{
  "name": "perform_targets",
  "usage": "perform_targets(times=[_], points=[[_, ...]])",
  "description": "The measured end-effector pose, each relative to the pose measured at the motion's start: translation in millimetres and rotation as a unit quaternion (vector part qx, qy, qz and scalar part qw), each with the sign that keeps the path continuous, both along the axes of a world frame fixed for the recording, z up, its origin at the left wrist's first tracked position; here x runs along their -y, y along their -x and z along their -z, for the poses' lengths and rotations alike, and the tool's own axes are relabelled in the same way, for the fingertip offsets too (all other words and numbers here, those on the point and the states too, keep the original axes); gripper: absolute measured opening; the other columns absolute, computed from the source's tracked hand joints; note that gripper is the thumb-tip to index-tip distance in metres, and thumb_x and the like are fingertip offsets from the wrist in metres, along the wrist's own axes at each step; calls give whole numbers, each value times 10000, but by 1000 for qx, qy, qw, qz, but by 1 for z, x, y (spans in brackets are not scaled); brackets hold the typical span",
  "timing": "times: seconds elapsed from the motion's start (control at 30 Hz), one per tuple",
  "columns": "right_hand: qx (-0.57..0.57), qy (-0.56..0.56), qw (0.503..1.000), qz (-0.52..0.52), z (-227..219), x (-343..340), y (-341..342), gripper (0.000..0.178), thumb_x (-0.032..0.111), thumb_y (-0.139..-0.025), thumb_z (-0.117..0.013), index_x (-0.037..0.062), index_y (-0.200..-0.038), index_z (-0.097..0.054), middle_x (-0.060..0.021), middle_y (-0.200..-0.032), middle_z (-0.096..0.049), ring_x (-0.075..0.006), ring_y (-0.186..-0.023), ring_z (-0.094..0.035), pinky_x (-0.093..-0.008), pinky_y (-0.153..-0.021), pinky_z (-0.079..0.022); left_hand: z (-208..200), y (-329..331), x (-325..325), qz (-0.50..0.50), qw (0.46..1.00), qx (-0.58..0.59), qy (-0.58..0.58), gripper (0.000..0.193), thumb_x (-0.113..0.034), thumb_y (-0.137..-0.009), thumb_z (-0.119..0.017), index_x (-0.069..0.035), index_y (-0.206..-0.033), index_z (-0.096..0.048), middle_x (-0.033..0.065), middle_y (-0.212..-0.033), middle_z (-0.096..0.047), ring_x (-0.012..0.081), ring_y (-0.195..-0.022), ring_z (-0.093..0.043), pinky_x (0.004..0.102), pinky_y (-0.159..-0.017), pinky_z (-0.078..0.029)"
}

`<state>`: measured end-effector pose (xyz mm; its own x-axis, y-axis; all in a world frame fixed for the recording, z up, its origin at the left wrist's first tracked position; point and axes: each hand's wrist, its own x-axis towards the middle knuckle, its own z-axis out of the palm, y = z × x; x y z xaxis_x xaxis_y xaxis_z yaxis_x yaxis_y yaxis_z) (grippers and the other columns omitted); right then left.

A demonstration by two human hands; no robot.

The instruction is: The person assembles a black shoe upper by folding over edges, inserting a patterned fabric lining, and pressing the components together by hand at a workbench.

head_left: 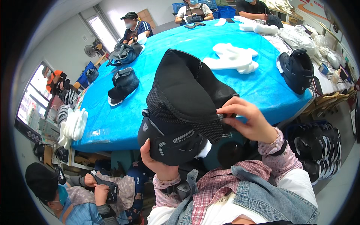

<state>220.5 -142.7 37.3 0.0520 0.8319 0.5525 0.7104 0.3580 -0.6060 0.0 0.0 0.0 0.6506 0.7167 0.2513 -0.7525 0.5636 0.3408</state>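
Note:
A large black padded piece (183,97) with a wide open top, mesh sides and a grey-marked strap fills the middle of the view, held up in front of the table. My left hand (159,161) grips it from below, thumb against its side; the other fingers are hidden behind it. At its right edge, beside the mesh, my right hand (247,118) pinches with thumb and fingertips. Loose threads hang just under that pinch. From the lower right of the piece sticks out a small white tip (204,149).
The blue-covered table (101,123) carries similar black pieces (124,85) and a pile of white lobed shapes (234,58). Several people sit around it; one works close at my lower left (48,187). Stacked black-and-white pieces (318,150) stand at lower right.

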Motion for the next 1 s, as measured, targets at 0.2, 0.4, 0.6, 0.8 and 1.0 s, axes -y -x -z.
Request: perform_targets(times=[0.2,0.4,0.6,0.8,1.0], points=[[-27,-71,990,117,19,-7,55,966,262,-592,-815,-1,-1332,-253,-142,-1131,-471,-273,-1036,-472,-352,-900,-364,-8,0,20,-71,996,-3,55,491,-309,-827,-439,-44,-1240,-454,145,-1235,-493,317,-1113,-498,461,-943,-410],[28,-78,983,165,22,3,38,809,-65,-545,-603,25,-1308,-351,-112,-966,-541,-282,-894,-515,-355,-811,-406,-11,-5,20,-22,997,-60,48,402,-294,-868,-423,-10,-1135,-526,139,-1152,-552,269,-1050,-542,397,-886,-457],[192,-199,911,307,-17,42,-2,352,-26,-678,-562,39,-1024,-568,-86,-939,-616,-251,-822,-537,-323,-766,-407,-1,18,8,-13,993,-109,42,334,-263,-867,-438,-23,-1051,-581,132,-1090,-590,252,-984,-577,379,-846,-477],[107,-379,847,358,9,62,-1,290,28,-730,-614,17,-1000,-510,-125,-989,-537,-240,-881,-517,-339,-811,-409,-2,9,4,-23,997,-25,75,338,-278,-883,-422,-29,-1052,-576,137,-1083,-596,268,-983,-576,384,-864,-468],[149,-70,977,139,11,20,23,718,154,-669,-693,13,-1295,-372,-180,-1340,-370,-329,-1223,-386,-410,-986,-321,-2,3,9,29,996,-61,65,424,-318,-910,-384,19,-1117,-538,158,-1114,-582,284,-1014,-565,399,-887,-455]])
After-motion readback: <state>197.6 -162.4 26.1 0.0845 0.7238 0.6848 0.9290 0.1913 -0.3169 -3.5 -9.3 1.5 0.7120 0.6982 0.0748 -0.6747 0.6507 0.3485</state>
